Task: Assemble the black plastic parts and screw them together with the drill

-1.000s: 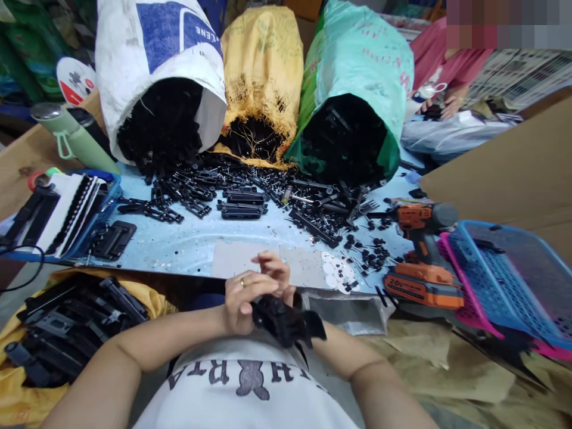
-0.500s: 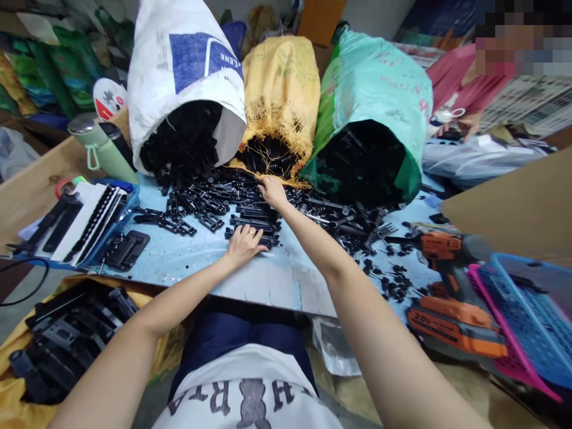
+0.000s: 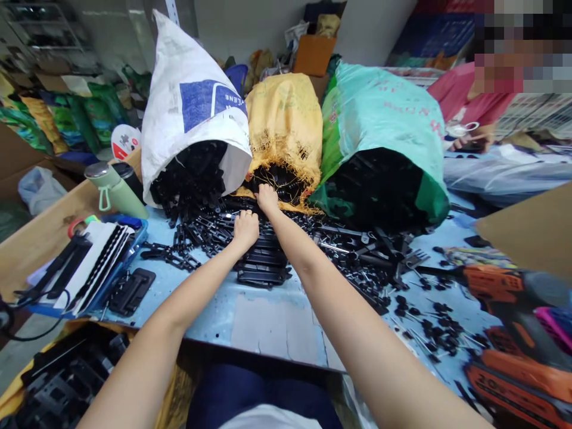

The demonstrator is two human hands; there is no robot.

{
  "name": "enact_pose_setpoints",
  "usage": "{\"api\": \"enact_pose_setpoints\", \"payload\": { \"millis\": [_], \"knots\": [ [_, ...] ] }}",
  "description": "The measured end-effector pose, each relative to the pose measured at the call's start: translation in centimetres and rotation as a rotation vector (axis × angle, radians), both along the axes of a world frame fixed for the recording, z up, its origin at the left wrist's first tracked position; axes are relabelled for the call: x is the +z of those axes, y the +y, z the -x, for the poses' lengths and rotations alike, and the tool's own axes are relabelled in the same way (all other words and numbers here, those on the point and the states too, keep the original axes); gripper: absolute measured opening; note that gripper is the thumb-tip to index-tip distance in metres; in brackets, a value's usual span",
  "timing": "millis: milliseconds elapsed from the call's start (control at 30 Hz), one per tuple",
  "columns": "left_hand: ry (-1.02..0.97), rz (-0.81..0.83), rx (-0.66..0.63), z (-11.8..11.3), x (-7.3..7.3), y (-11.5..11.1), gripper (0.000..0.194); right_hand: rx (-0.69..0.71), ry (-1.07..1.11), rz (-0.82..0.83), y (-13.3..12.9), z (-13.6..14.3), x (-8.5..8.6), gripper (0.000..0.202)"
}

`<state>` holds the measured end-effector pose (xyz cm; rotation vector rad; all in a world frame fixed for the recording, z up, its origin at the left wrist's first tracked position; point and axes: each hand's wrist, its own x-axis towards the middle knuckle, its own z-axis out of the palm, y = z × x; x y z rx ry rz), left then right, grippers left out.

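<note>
My left hand (image 3: pixel 246 230) is curled over the pile of black plastic parts, at the back end of a row of long black plastic pieces (image 3: pixel 263 275). Its fingertips are hidden, so what they hold does not show. Just beyond it, my right hand (image 3: pixel 267 198) reaches to the frayed mouth of the yellow woven sack (image 3: pixel 286 119). Those fingers are bent down among black parts, and I cannot make out what is in them. Slim black linked parts (image 3: pixel 205 232) lie heaped left of my hands.
A white sack (image 3: pixel 196 107) and a green sack (image 3: pixel 388 113) spill black parts. An orange cordless drill (image 3: pixel 513 381) and loose black-headed screws (image 3: pixel 438 333) are at right. A blue basket (image 3: pixel 142 235) and a green bottle (image 3: pixel 117 189) stand left. Another person's red sleeve (image 3: pixel 456 86) shows behind.
My left hand has lifted off the front of the row and moved to its back end, its fingers now curled. My right hand has reached to the yellow sack's mouth. The view has tilted up.
</note>
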<state>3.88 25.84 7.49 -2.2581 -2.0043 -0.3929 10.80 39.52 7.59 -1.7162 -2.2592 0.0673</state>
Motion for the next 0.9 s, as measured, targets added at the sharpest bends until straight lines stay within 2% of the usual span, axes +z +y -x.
{"api": "enact_pose_setpoints", "payload": {
  "millis": [100,200,333,433,500,567,600,667,733,833,900],
  "knots": [
    [0.036,0.023,-0.011,-0.1,-0.1,2.7,0.026,0.001,0.039,0.029,0.8,-0.1,0.7,0.029],
    [0.048,0.042,-0.031,-0.2,-0.5,4.4,0.027,0.001,0.097,0.056,1.3,-0.7,1.6,0.029],
    [0.022,0.062,-0.059,-0.2,-0.9,6.1,0.026,0.031,0.184,0.092,0.7,-3.8,2.9,0.029],
    [-0.018,0.057,-0.110,-0.2,-0.1,6.4,0.025,0.113,0.266,0.160,-2.3,-8.2,3.5,0.029],
    [-0.044,0.044,-0.138,-0.1,1.0,5.5,0.024,0.239,0.430,0.247,-6.2,-12.0,3.6,0.029],
    [-0.073,-0.008,-0.183,0.2,1.7,3.1,0.023,0.405,0.597,0.353,-11.3,-16.0,3.2,0.032],
    [-0.088,-0.039,-0.223,0.4,1.9,1.3,0.023,0.460,0.610,0.393,-14.1,-17.9,2.9,0.033],
    [-0.104,-0.054,-0.340,1.0,1.5,-3.5,0.021,0.526,0.494,0.437,-19.6,-21.1,2.1,0.031],
    [-0.072,0.069,-0.462,1.2,0.3,-8.9,0.016,0.564,0.300,0.398,-24.5,-22.9,1.2,0.027],
    [-0.013,0.214,-0.437,0.8,-2.0,-15.9,0.012,0.569,0.070,0.246,-29.4,-22.6,-0.4,0.031],
    [0.005,0.242,-0.424,0.0,-3.2,-18.5,0.011,0.602,0.008,0.183,-30.9,-20.7,-1.2,0.042]
  ]
}}
